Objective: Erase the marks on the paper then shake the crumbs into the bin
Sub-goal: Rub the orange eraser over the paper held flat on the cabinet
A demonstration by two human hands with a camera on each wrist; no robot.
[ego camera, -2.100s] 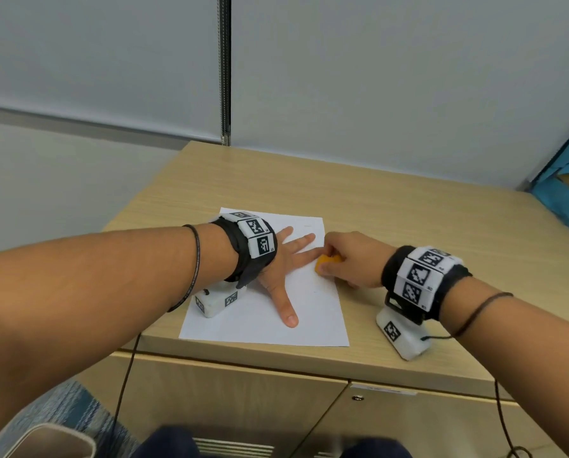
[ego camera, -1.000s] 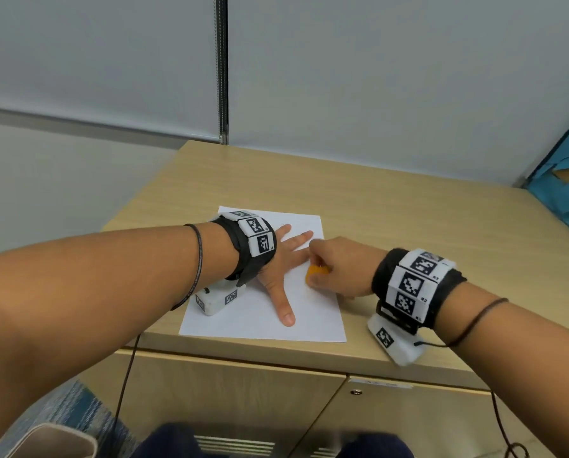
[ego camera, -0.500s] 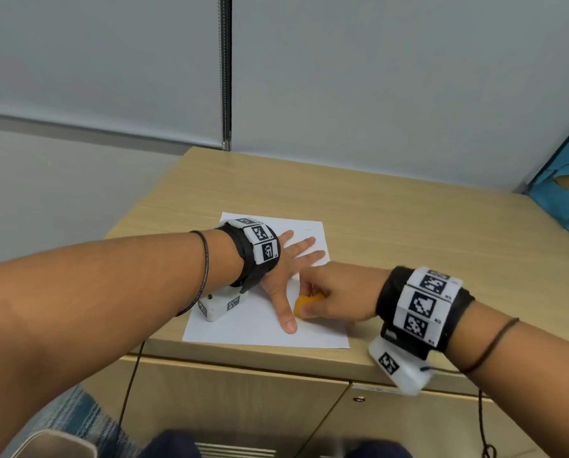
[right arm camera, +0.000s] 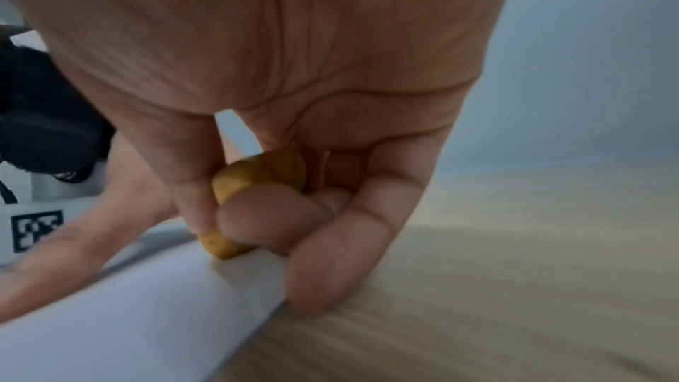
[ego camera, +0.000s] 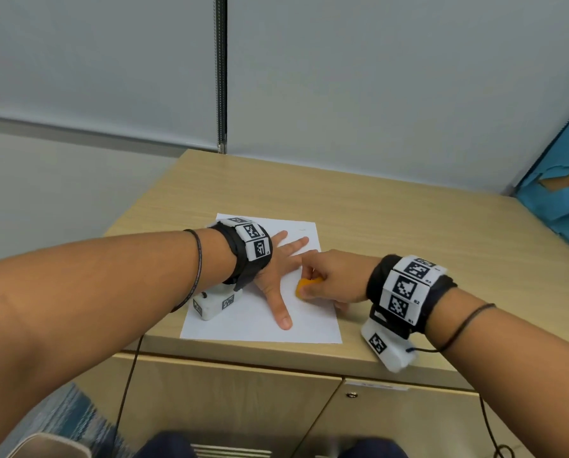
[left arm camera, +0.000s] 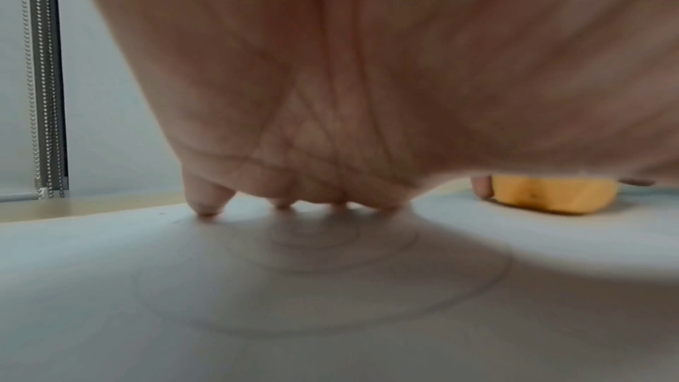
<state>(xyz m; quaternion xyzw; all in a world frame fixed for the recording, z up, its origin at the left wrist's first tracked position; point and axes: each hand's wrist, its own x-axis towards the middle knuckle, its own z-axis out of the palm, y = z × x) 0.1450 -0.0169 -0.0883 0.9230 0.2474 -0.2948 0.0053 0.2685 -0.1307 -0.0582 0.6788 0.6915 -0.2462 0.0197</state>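
A white sheet of paper lies near the front edge of a wooden cabinet top. My left hand lies flat on the sheet with fingers spread, pressing it down; its fingertips touch the paper, where faint curved pencil marks show. My right hand pinches an orange eraser and presses it onto the sheet's right part. The right wrist view shows the eraser between thumb and fingers, its lower end on the paper.
A pale bin rim shows at the bottom left on a striped blue carpet. A blue bag stands at the right edge. Grey blinds hang behind the cabinet, and cabinet doors are below the front edge.
My right hand has slid the eraser down the sheet, from beside the left fingertips toward the front edge and the left thumb. The left hand has stayed flat on the paper.
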